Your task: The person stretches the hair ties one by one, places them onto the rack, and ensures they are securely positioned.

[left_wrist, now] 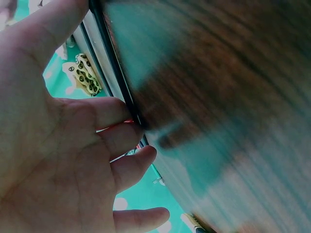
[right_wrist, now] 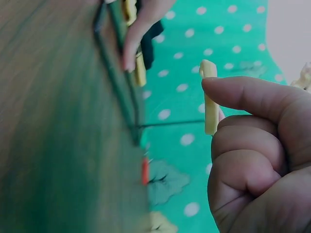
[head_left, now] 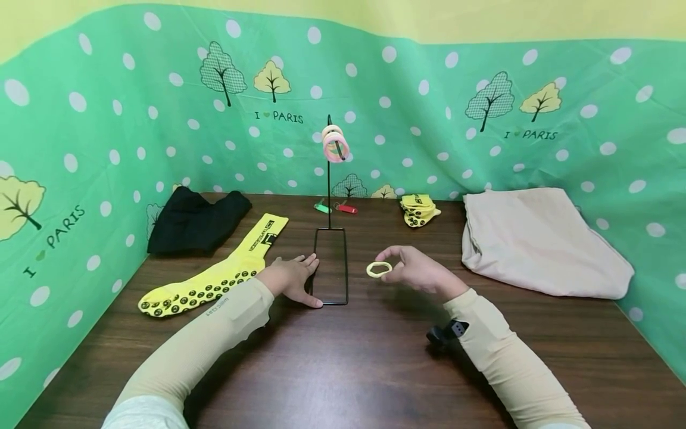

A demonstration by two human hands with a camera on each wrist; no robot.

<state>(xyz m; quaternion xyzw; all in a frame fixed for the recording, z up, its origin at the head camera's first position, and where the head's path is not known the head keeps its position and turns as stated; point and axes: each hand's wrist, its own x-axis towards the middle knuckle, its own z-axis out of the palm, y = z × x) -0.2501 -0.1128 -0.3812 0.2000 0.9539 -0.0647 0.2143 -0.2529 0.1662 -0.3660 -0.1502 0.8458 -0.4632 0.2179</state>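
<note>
My right hand (head_left: 420, 271) pinches a pale yellow hair tie (head_left: 368, 270) between thumb and index finger, above the table to the right of a black wire stand (head_left: 347, 262). In the right wrist view the hair tie (right_wrist: 211, 104) is seen edge-on, the other fingers curled below it. My left hand (head_left: 289, 279) rests with spread fingers on the left side of the stand's rectangular base, thumb at its near corner. Several pastel hair ties (head_left: 336, 149) hang on the arm at the top of the stand's upright.
Left of the stand lie a long yellow grip sock (head_left: 230, 268) and a folded black cloth (head_left: 195, 223). Behind it are a green key tag (head_left: 323, 208) and a red one (head_left: 346, 208). Folded yellow socks (head_left: 418, 210) and a folded beige cloth (head_left: 536, 244) lie to the right.
</note>
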